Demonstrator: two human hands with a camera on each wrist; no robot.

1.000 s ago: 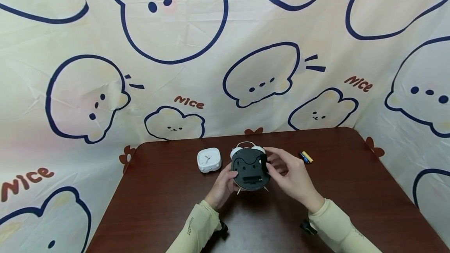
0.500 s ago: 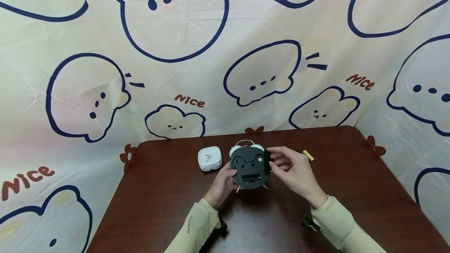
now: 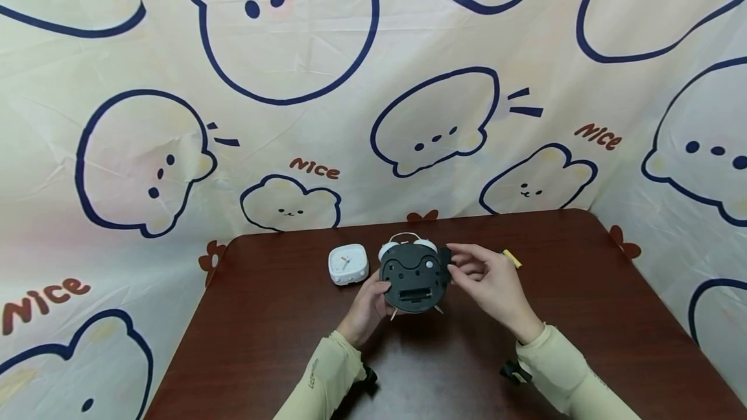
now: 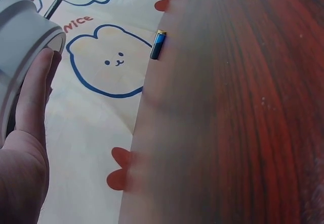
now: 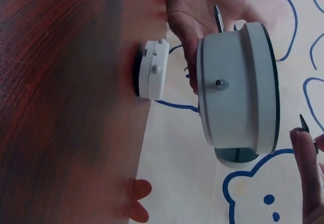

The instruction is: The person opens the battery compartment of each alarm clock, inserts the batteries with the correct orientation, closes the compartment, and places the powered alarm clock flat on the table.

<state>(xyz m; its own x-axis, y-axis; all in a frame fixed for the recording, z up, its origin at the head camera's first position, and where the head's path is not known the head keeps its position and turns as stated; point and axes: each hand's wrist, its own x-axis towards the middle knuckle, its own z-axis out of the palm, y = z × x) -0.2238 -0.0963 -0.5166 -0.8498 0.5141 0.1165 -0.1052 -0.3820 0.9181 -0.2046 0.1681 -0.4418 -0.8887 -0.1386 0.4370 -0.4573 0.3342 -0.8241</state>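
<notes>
A twin-bell alarm clock (image 3: 408, 277) with a dark back and white body is raised over the table, its back facing the head camera. My left hand (image 3: 366, 308) grips it by its left side, thumb on the back. An uncovered battery slot (image 3: 414, 295) shows low on the back. Beside the clock's right edge, my right hand (image 3: 489, 284) pinches a small dark battery cover (image 3: 445, 258) between thumb and fingers. In the right wrist view, the clock's white side (image 5: 233, 87) and metal feet stand apart from the cover (image 5: 304, 124).
A white square clock (image 3: 348, 264) sits on the brown table (image 3: 280, 329), left of the held one. Behind my right hand lies a yellow battery (image 3: 511, 258); a blue battery (image 4: 158, 45) appears in the left wrist view. A patterned cloth (image 3: 432, 37) hangs behind the table.
The battery cover, in front of the clock's right back side a second ago, has shifted right to its edge with my right hand. The clock has moved slightly left and up.
</notes>
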